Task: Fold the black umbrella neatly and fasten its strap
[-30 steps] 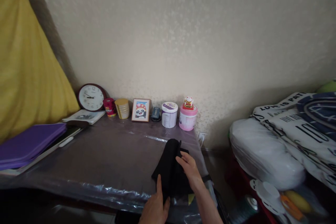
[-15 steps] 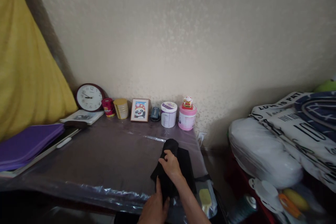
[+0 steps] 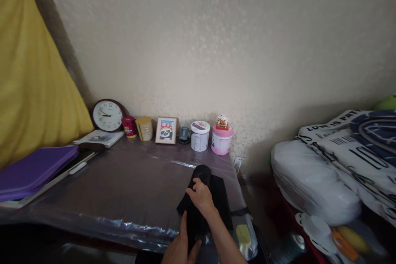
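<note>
A folded black cloth [image 3: 221, 200] lies on the table near its right front corner, with one narrow rounded part reaching toward the wall. My right hand [image 3: 201, 197] rests on the middle of this cloth, its fingers bent into the fabric. Closer to me, my left hand [image 3: 178, 245] touches the near left part of the cloth. Its index finger and thumb are stretched apart with black fabric showing between them, and its other fingers are hidden.
Along the wall stand a clock [image 3: 108, 115], a picture frame [image 3: 166, 130], a white tub [image 3: 200, 137] and a pink tub [image 3: 222, 142] topped by a cat figurine [image 3: 222, 122]. Purple folders [image 3: 34, 173] lie left. A yellow block [image 3: 243, 235] sits by the right corner.
The left hand has shifted slightly toward me, and its thumb is lower on the cloth. The right hand stays at nearly the same spot; the view has moved slightly.
</note>
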`<state>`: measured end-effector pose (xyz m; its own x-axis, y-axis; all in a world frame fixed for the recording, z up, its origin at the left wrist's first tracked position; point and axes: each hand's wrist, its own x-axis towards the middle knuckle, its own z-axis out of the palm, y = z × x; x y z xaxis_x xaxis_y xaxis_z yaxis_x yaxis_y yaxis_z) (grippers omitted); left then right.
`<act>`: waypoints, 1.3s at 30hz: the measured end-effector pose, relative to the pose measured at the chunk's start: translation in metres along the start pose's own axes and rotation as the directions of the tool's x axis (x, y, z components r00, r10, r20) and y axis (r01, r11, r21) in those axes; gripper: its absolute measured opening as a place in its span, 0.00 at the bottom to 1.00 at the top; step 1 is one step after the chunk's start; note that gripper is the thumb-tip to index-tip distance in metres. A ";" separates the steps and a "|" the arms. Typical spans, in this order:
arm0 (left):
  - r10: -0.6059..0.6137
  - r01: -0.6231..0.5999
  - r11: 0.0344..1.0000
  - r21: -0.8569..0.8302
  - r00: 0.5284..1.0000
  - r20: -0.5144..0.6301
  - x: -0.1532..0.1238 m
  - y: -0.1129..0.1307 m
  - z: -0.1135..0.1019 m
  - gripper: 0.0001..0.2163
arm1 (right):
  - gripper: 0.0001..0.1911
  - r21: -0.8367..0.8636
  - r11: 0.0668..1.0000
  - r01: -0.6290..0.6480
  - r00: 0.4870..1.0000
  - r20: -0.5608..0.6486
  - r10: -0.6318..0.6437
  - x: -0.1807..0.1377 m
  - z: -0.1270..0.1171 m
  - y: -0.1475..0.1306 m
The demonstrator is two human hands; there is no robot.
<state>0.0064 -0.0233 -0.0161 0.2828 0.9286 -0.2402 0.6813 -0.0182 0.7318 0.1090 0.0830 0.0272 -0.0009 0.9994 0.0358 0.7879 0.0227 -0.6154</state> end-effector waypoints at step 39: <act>-0.020 0.019 0.995 0.100 1.000 0.012 0.017 0.012 -0.001 0.34 | 0.13 0.048 0.797 0.602 0.798 -0.069 -0.599 -0.033 -0.013 0.049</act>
<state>0.0185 -0.0078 -0.0104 0.2770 0.9243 -0.2627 0.7508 -0.0376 0.6594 0.1556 0.0513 0.0065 -0.4301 0.7821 0.4510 0.5982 0.6210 -0.5064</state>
